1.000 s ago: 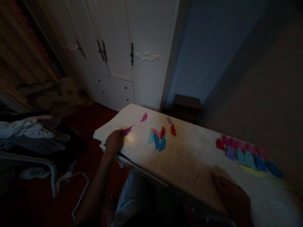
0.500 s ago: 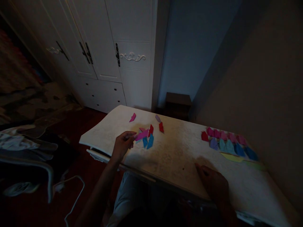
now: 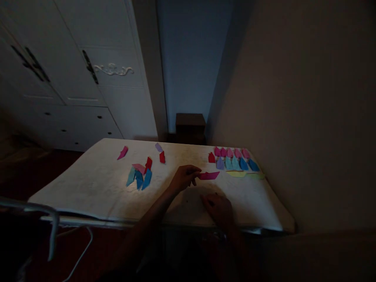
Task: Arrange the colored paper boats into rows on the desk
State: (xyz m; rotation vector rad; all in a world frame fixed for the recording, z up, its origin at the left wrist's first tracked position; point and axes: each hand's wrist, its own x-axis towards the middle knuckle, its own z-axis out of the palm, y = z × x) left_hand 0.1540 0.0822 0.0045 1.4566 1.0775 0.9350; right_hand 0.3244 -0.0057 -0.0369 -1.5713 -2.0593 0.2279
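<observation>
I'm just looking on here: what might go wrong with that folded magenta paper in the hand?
The left hand pinches the magenta paper by one end, so it might slip or bend. Its free end points toward the yellow paper, which it could nudge. The right hand is close by, so the hands might bump.

I see magenta on the folded paper piece [image 3: 209, 176] in the left hand [image 3: 184, 178]. Beyond the right hand [image 3: 219, 209], I get folded paper shapes [image 3: 235, 163] in pink, red, lilac, pale turquoise and blue, plus slim yellowish paper pieces [image 3: 236, 174]. Left of the left hand, a folded paper cluster [image 3: 139, 178] shows blue, turquoise, pink and red on the off-white, faintly mottled tabletop [image 3: 94, 188].
</observation>
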